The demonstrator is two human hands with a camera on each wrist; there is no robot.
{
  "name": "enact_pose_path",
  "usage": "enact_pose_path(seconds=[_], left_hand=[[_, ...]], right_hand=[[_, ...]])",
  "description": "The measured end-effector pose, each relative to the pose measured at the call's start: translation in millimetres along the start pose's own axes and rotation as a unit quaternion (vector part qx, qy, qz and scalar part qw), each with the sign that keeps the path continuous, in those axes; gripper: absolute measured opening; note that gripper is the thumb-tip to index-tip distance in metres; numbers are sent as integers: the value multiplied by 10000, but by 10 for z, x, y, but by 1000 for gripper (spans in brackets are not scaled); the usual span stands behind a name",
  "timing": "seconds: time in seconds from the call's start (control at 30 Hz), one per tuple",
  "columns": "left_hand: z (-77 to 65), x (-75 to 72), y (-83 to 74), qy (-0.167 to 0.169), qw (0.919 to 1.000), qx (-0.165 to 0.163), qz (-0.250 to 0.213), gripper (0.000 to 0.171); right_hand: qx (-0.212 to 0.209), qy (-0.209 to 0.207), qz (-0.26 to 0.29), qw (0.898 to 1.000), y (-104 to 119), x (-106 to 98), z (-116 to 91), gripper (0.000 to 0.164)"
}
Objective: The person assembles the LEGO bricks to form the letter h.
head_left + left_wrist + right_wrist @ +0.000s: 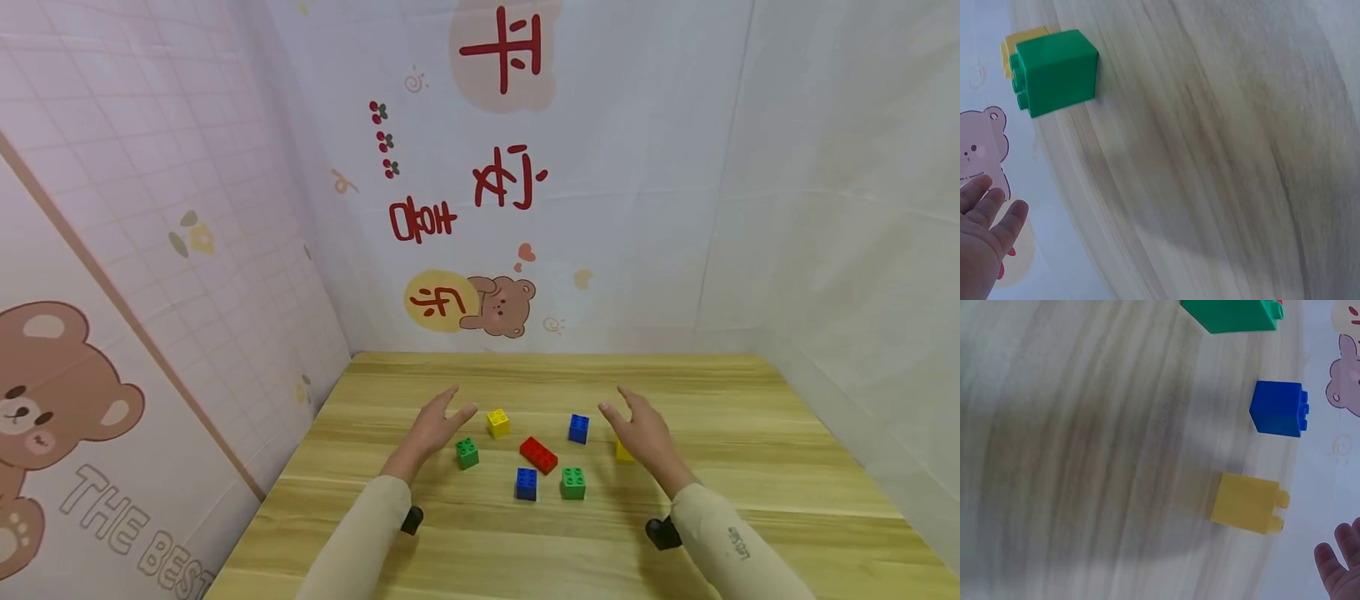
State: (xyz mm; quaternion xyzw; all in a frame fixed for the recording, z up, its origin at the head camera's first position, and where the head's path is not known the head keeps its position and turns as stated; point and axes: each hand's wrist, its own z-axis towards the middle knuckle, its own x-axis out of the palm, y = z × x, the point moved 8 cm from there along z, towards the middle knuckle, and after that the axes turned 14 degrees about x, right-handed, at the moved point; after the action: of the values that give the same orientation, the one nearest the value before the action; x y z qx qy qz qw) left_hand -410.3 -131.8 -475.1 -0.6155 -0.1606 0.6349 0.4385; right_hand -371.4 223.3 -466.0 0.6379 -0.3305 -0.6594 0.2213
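My left hand [437, 423] hovers over the table's left side with fingers extended, holding nothing. Nearest to it is a green brick [467, 452], and a yellow brick [498, 422] sits just behind. My right hand [642, 428], also with fingers extended and nothing in it, partly covers a second yellow brick [624, 451] in the head view. A blue brick [578, 428] stands to the left of that hand. Between the hands lie a longer red brick [538, 454], another blue brick [527, 483] and another green brick [573, 483]. All bricks have their studs facing up.
The wood-grain table [480, 550] meets a white printed cloth [637, 250] at its back edge. More cloth [247, 250] hangs along the left side, and a pale sheet [862, 250] along the right.
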Motion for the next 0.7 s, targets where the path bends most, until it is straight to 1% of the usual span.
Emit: enact_pose_path(seconds=[0.17,0.27,0.5,0.63,0.7], left_hand=[[10,51,-66,36,9999,120,-20,87],[20,75,-98,63,9998,189,5,88],[44,162,-186,161,9996,243,-7,78],[47,230,-240,206,9990,387,-101,73],[43,273,-272,232,9984,466,-221,72]], right_hand=[[-10,-5,82,10000,-28,60,-39,78],[41,67,185,9998,-44,88,-62,77],[-23,127,463,9988,-49,122,-111,68],[0,220,650,9976,-49,166,-136,65],[56,312,725,9969,-61,205,-148,65]])
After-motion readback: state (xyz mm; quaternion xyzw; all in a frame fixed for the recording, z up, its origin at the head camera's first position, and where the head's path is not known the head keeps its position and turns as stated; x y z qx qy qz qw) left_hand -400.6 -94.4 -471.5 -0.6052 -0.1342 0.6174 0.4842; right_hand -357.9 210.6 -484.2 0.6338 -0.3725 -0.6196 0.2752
